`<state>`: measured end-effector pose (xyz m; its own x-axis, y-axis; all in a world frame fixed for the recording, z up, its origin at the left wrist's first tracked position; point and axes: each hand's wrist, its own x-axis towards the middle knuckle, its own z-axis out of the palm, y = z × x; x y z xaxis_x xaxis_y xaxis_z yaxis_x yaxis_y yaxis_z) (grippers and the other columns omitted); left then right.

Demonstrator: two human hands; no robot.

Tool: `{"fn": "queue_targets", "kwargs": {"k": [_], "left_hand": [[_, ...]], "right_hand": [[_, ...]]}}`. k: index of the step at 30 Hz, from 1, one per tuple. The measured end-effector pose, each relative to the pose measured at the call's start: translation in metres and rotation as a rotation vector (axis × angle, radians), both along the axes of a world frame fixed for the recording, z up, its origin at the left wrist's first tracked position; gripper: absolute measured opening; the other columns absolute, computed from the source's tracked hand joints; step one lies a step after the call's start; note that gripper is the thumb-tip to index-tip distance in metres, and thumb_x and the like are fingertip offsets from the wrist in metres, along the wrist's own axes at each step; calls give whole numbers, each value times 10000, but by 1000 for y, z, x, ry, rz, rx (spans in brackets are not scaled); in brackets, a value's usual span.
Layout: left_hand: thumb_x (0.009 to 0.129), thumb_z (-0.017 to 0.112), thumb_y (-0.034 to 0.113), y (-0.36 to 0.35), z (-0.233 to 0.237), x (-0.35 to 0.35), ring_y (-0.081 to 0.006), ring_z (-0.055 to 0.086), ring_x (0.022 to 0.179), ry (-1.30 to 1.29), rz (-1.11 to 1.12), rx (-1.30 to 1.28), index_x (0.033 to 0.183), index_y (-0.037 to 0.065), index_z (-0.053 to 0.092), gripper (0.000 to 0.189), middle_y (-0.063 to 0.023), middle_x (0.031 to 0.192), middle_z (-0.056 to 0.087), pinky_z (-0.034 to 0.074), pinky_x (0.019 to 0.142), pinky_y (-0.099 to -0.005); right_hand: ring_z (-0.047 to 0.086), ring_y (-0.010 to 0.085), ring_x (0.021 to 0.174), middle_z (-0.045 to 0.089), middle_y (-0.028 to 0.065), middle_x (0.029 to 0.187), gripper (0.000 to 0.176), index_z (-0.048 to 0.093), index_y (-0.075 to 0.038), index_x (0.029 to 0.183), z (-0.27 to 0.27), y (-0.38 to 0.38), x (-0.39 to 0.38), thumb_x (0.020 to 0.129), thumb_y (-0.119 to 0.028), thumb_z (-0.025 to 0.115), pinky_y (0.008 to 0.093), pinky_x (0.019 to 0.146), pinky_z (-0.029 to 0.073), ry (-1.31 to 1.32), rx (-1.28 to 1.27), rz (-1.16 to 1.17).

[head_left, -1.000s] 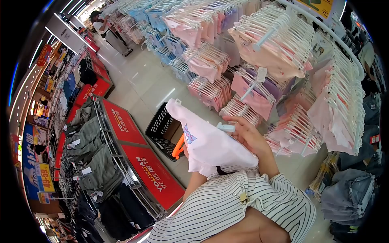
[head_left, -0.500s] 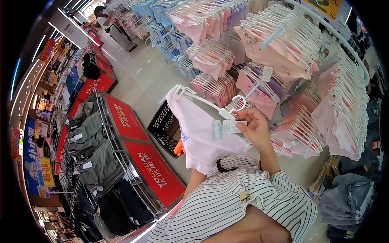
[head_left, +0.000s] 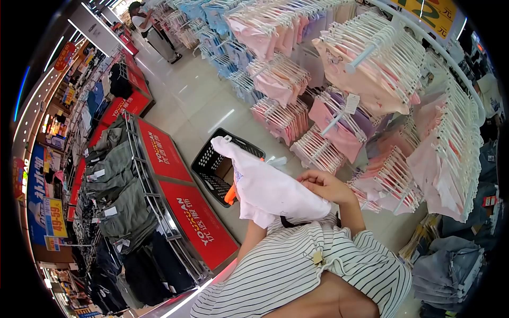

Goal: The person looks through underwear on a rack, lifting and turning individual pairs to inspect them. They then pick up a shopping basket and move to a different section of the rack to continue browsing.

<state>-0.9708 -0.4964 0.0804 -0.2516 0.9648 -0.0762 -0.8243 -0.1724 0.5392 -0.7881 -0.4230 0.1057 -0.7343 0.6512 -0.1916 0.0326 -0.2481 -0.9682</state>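
Note:
A pale pink undergarment (head_left: 275, 185) is spread in front of me, tilted, with a small blue print near its left edge. My right hand (head_left: 326, 186) is closed at its upper right edge, fingers pinched on the cloth. Behind the garment's left part my left hand is hidden; only the forearm shows below it. A bit of the white hanger (head_left: 225, 139) shows at the garment's upper left corner. Just beyond the garment is a black shopping basket (head_left: 204, 164) with an orange handle (head_left: 230, 195).
Racks of pink underwear on hangers (head_left: 371, 69) stand ahead and right, blue ones (head_left: 217, 37) farther back. Red-fronted shelving (head_left: 196, 220) with dark trousers (head_left: 124, 204) runs along the left. A person (head_left: 146, 26) stands far up the aisle (head_left: 191, 85). Folded jeans (head_left: 445, 267) lie lower right.
The garment has turned, so its hanger hook and white tag no longer show. My right hand has let go of the tag and moved slightly down to the cloth's edge.

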Motion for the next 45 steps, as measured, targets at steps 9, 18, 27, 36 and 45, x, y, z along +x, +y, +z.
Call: {"fn": "queue_targets", "kwargs": {"k": [9, 18, 27, 36, 45], "left_hand": [[862, 452, 157, -2, -49, -39, -251, 563, 959, -263, -91, -286, 1183, 6, 462, 355, -115, 1103, 565, 444, 865, -375], [794, 479, 11, -16, -71, -37, -291, 519, 1041, -483, -125, -461, 1140, -12, 451, 348, -158, 1156, 521, 403, 898, -428], [784, 501, -5, -26, -87, -50, -173, 570, 872, -549, 58, -483, 916, 64, 524, 151, -80, 1113, 566, 415, 740, -339], [787, 489, 21, -34, -93, -49, -151, 555, 778, -589, 103, -513, 872, 73, 539, 112, -40, 925, 599, 400, 713, -325], [800, 479, 41, -40, -97, -45, -138, 533, 743, -613, 126, -494, 870, 102, 535, 109, -18, 883, 590, 397, 685, -314]], "right_hand": [[513, 166, 625, 547, 88, 705, 137, 543, -5, 862, -45, 19, 25, 826, -136, 559, 277, 575, 409, -339, 491, -470], [563, 366, 737, 587, 177, 832, 137, 551, -21, 871, -96, 31, 44, 808, -140, 525, 425, 639, 439, -840, 777, -556], [540, 361, 870, 579, 169, 872, 118, 514, -20, 844, -130, 64, 57, 810, -133, 504, 462, 701, 436, -999, 814, -578], [563, 354, 820, 585, 175, 879, 148, 524, -19, 882, -164, 120, 59, 807, -146, 506, 439, 713, 441, -1036, 811, -664], [556, 340, 889, 576, 174, 937, 247, 530, -33, 1022, -170, 145, 74, 794, -128, 521, 428, 761, 442, -1053, 821, -625]]}}
